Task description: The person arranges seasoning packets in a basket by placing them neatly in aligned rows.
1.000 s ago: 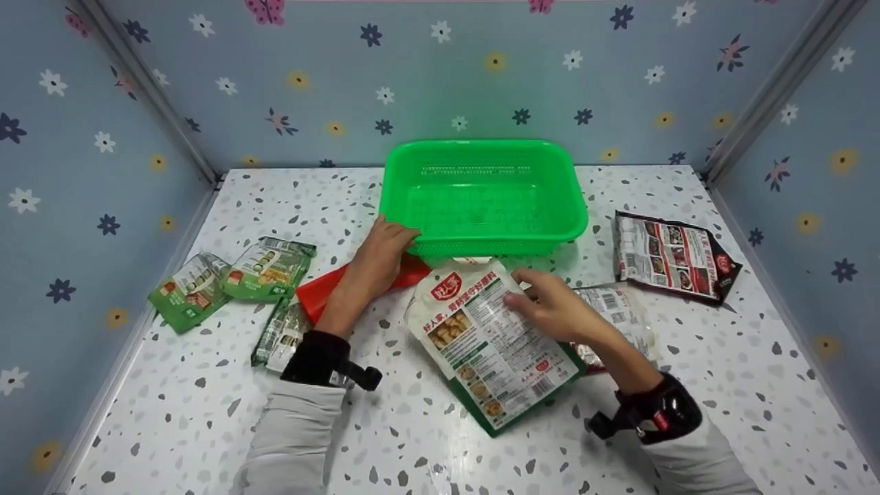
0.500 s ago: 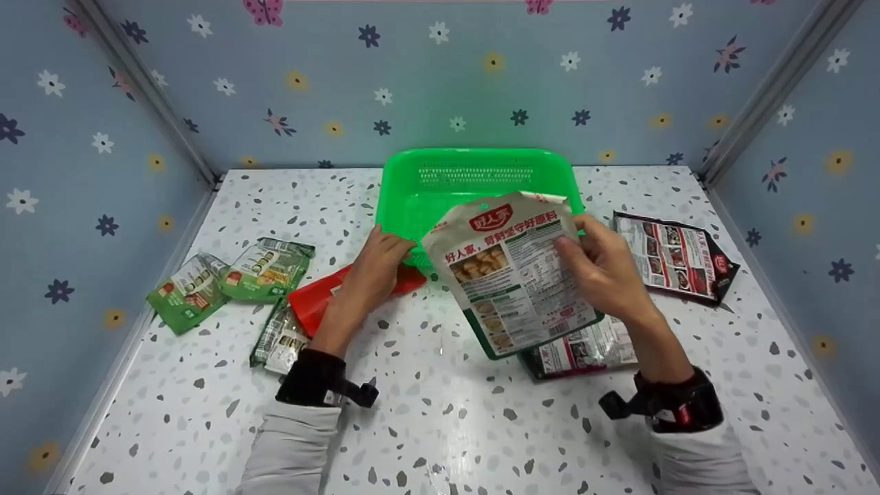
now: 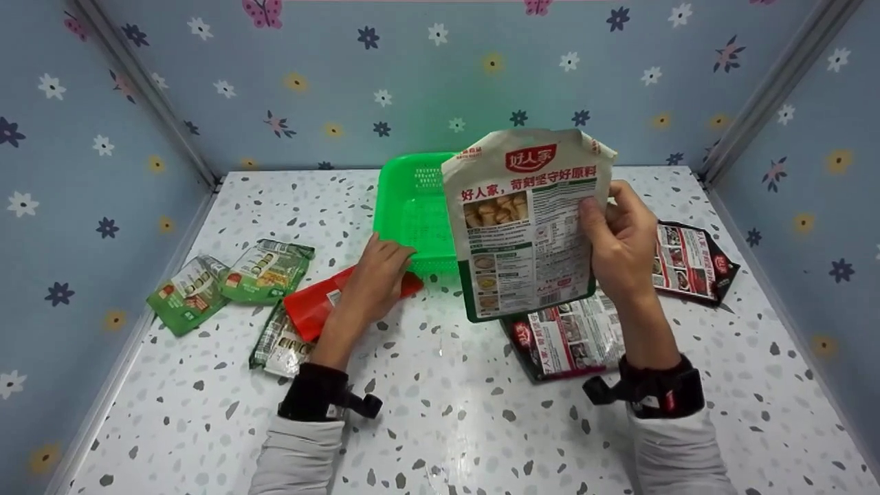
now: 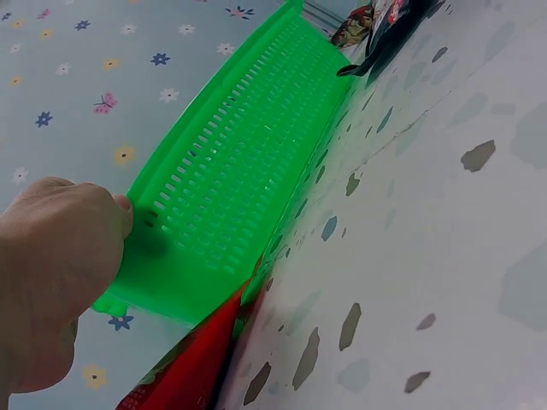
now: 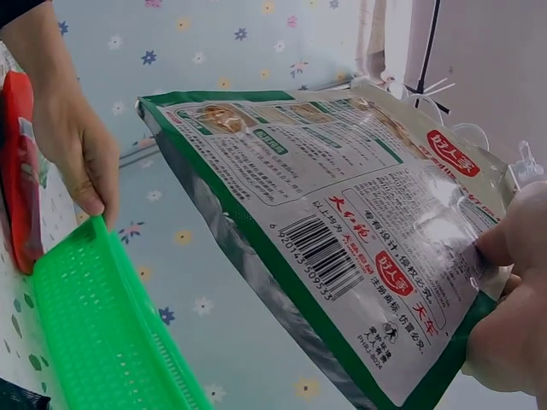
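My right hand [image 3: 624,251] grips the right edge of a white and green food pouch [image 3: 529,240]. The pouch is raised, printed back towards the head camera, and covers the right part of the green basket [image 3: 436,264] from that view. In the right wrist view the thumb presses the pouch [image 5: 342,213] near a lower corner. My left hand [image 3: 375,278] pinches the front left rim of the basket; the left wrist view shows the hand [image 4: 64,265] at the basket's [image 4: 231,162] end. A red packet [image 3: 313,302] lies under my left forearm.
Two green packets [image 3: 268,271] lie at left, with a clear-fronted packet [image 3: 278,347] partly under the red one. On the right are a dark-edged pouch [image 3: 570,344] below the raised one and another dark pouch [image 3: 694,265]. Patterned walls [image 3: 330,75] enclose the speckled table [image 3: 440,426].
My right hand has lifted the white and green pouch from the table, up and to the right, uncovering the dark-edged pouch. The basket and my left hand have shifted slightly towards the person.
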Available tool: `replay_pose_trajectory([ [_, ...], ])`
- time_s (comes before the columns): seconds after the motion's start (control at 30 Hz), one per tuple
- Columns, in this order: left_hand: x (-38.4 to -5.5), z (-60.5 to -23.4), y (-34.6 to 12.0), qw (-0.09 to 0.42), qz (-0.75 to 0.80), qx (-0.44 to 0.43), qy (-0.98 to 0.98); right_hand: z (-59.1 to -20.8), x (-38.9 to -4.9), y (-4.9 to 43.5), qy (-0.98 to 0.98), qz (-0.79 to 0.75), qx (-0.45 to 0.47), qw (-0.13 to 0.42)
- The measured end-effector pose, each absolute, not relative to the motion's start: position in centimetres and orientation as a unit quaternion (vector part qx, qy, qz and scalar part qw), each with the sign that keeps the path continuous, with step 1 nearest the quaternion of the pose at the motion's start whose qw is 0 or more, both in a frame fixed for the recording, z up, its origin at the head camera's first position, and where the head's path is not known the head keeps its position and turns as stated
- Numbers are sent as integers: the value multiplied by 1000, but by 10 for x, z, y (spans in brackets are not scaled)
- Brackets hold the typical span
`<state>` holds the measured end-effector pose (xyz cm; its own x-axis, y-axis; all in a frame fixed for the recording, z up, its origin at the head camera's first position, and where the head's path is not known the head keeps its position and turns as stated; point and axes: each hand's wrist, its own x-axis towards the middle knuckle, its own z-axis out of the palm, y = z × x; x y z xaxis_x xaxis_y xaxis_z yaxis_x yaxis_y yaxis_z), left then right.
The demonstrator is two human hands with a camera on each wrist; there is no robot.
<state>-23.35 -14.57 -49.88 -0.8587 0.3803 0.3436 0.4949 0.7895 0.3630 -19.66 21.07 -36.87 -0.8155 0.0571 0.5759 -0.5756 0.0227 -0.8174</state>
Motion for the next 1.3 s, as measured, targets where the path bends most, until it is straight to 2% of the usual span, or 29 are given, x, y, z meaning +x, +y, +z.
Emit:
replay_pose_trajectory([
  [0.3,-234,-499,-144,142,-239,-236,-931,-375,-197,211,-673,665,190,263],
  [0.5,-217,-474,-121,145,-426,-218,-866,-378,-197,211,-658,670,181,292],
  [0.7,-183,-442,-76,60,-629,-227,-741,-377,-197,207,-640,682,177,307],
  [0.83,-171,-440,-53,-3,-697,-251,-672,-377,-195,205,-631,689,181,306],
  [0.93,-166,-441,-39,-24,-720,-266,-641,-379,-193,203,-629,690,184,308],
  [1.3,-158,-444,-19,23,-720,-254,-645,-380,-195,197,-623,679,207,330],
])
